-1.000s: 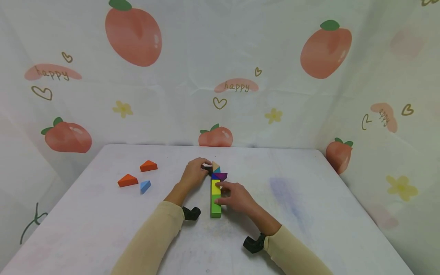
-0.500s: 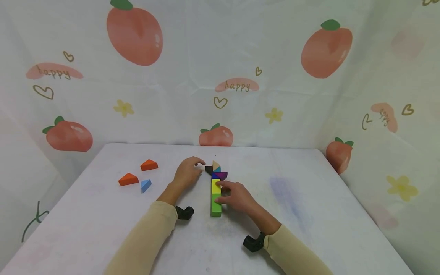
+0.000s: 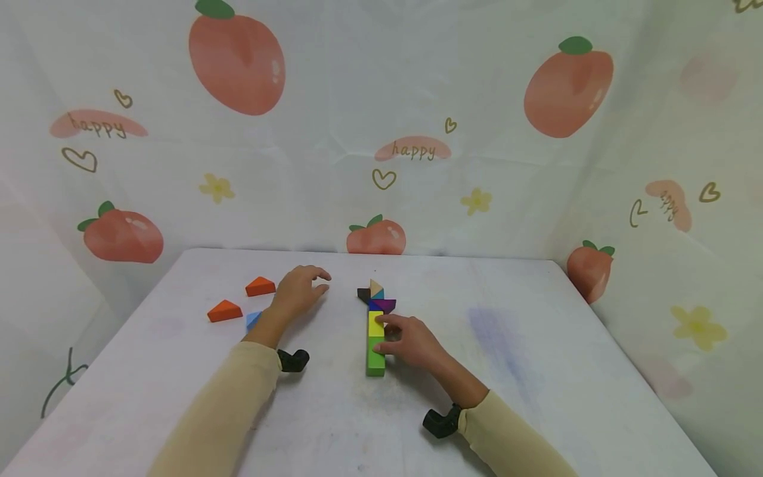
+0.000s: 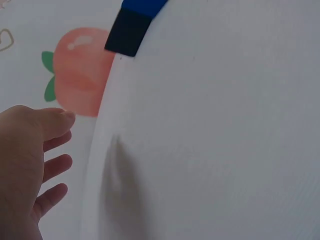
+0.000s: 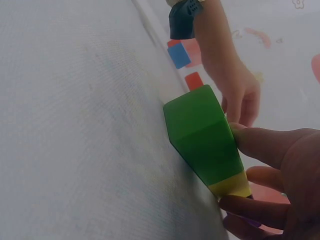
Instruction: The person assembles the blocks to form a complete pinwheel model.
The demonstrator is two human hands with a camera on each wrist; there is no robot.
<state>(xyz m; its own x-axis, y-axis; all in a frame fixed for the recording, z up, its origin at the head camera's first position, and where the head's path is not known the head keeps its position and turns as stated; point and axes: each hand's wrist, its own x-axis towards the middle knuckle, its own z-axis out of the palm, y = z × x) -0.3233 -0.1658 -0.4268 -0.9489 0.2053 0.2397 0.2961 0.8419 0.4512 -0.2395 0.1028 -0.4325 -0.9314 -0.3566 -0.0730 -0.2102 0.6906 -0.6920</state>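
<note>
A row of coloured blocks lies on the white table: a green block (image 3: 375, 358) nearest, then a yellow block (image 3: 376, 324), a dark blue triangle (image 3: 375, 305) and a purple block (image 3: 386, 305). Beyond them sit a black block (image 3: 363, 295) and a tan triangle (image 3: 375, 287) above a teal one. My right hand (image 3: 412, 342) rests against the row, thumb on green, fingertips on yellow. My left hand (image 3: 296, 291) hovers left of the row, fingers loosely bent and holding nothing. In the left wrist view, a black piece (image 4: 127, 32) adjoins blue at the top.
Two orange triangular blocks, one nearer (image 3: 224, 311) and one farther (image 3: 260, 287), lie at the left. A light blue block (image 3: 253, 320) is partly hidden behind my left wrist. A printed cloth (image 3: 334, 132) hangs behind the table (image 3: 536, 331).
My left hand has let go of the black block and drawn back to the left, now partly covering the light blue block. The right hand stays on the green and yellow blocks.
</note>
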